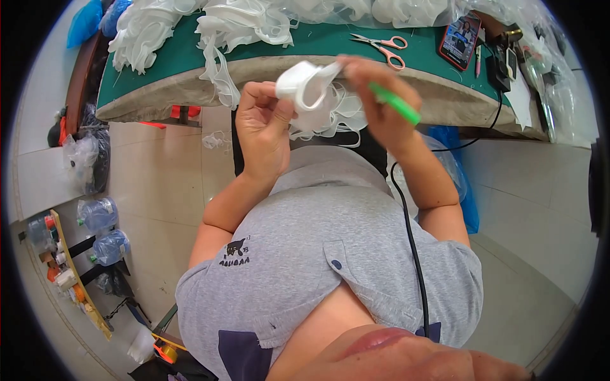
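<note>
My left hand (264, 127) pinches a looped white fabric piece (297, 86) between thumb and fingers, above my lap at the table's near edge. My right hand (384, 101) is closed and smeared by motion. It has a bright green tool (395, 103) held in it, sticking out toward the lower right; its working end is hidden, so I cannot tell its kind. The fingers of that hand are at the right end of the white piece, where a strip stretches toward them. Thin white fabric strips (343, 117) hang below the piece between my hands.
White ruffled fabric piles (244, 25) cover the far side of the green-topped table (318, 47). Pink-handled scissors (381, 46) and a red-cased phone (460, 41) lie at the right. A black cable (406, 222) runs down across my shirt. Large water bottles (101, 214) stand at the left.
</note>
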Action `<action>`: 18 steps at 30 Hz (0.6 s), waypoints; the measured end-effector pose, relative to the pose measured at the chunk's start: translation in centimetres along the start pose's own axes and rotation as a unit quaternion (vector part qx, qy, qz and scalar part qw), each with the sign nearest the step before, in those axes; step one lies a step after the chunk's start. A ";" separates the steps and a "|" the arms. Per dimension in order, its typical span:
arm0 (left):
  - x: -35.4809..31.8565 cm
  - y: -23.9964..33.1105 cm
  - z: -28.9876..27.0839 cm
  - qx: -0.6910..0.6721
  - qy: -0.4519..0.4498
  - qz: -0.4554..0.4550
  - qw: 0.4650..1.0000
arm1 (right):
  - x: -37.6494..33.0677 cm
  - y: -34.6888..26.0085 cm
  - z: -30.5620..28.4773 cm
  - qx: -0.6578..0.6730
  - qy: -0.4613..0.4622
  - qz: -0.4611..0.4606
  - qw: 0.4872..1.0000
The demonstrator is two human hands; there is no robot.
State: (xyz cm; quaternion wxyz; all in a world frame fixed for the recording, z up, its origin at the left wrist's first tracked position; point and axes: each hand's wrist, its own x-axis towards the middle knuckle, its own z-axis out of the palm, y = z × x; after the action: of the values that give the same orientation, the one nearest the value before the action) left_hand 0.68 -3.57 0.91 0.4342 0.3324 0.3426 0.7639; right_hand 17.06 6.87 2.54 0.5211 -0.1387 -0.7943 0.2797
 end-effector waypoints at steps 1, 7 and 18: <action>0.2 0.4 -0.1 0.002 -0.002 0.013 1.000 | 0.3 1.3 -0.9 -0.049 0.045 -0.001 0.998; 1.6 1.9 -0.4 -0.127 -0.124 0.030 0.984 | 2.2 4.4 -7.7 -0.109 0.259 0.087 0.956; 1.9 -0.4 1.9 0.076 -0.193 -0.299 0.931 | 1.3 -2.0 -0.3 0.385 -0.026 0.271 0.882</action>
State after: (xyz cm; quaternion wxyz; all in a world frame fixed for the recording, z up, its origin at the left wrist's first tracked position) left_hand 1.66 -1.30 2.06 0.6739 0.3877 0.3931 0.4910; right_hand 16.89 6.04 4.80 0.4169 -0.1295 -0.5685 0.6973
